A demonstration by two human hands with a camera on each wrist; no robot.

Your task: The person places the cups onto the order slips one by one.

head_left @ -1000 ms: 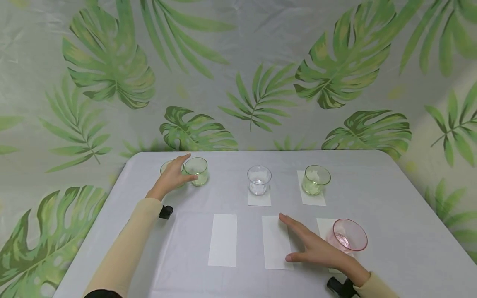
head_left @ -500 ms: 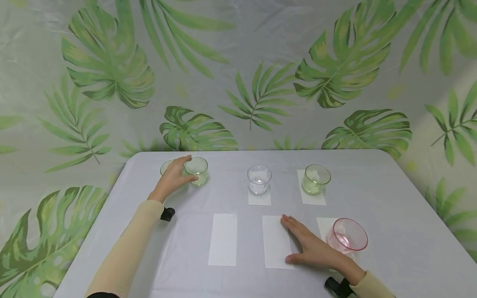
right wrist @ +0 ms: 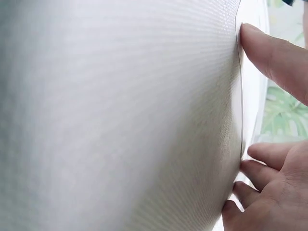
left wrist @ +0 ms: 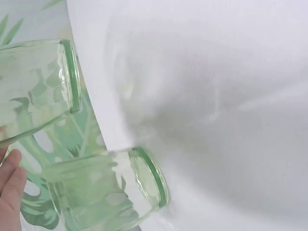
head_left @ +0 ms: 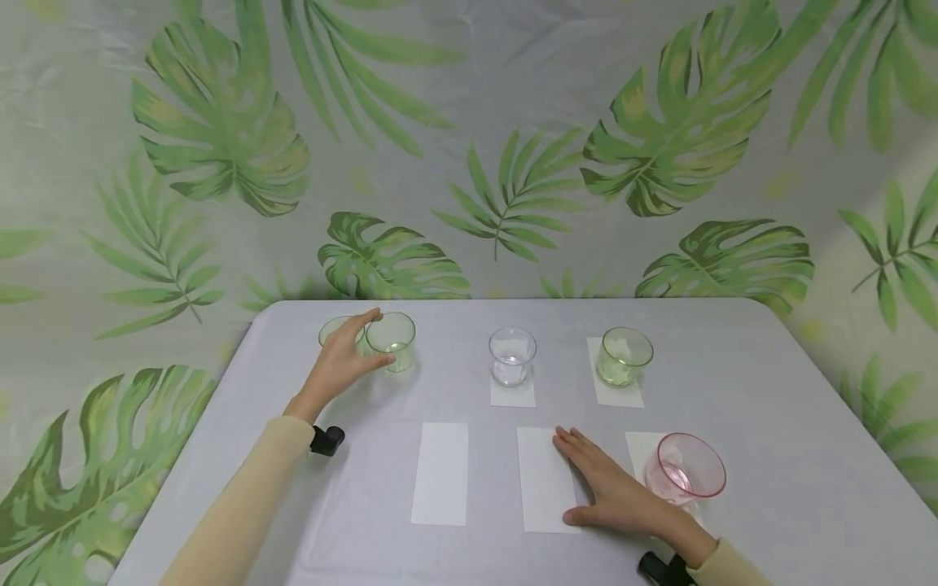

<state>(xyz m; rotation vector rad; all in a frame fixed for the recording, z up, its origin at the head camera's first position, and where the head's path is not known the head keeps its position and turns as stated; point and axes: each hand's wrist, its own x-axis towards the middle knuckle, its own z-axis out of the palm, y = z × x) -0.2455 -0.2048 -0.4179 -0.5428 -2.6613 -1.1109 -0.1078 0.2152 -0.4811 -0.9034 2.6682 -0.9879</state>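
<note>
- In the head view, clamps the left hand (head_left: 335, 358) on a green glass (head_left: 399, 340), thumb on the near side, fingertips on the far side
- Just left of that grip, shows a second green glass (head_left: 334, 329) partly hidden by the hand; best to draw away to the right, so as not to knock the pair together
- Well right of the same grip, shows a clear glass (head_left: 512, 356), then farther off a third green glass (head_left: 624, 358), both on white cards
- Spreads the right hand (head_left: 608, 488), thumb and fingers apart, holding nothing, over the edge of a bare card (head_left: 542, 480); just right of it, shows a pink glass (head_left: 686, 468)
- In the left wrist view, shows the green glass against the fingers, thumb out of sight, base seemingly off the white cloth (left wrist: 231, 62); best to squeeze evenly and carry level, smooth sides being likely to slip
- In the right wrist view, shows fingertips apart along a pale edge; cannot tell how firmly pressed
- Count three green glasses, one clear, one pink; five white cards, two without glasses; two hands
</note>
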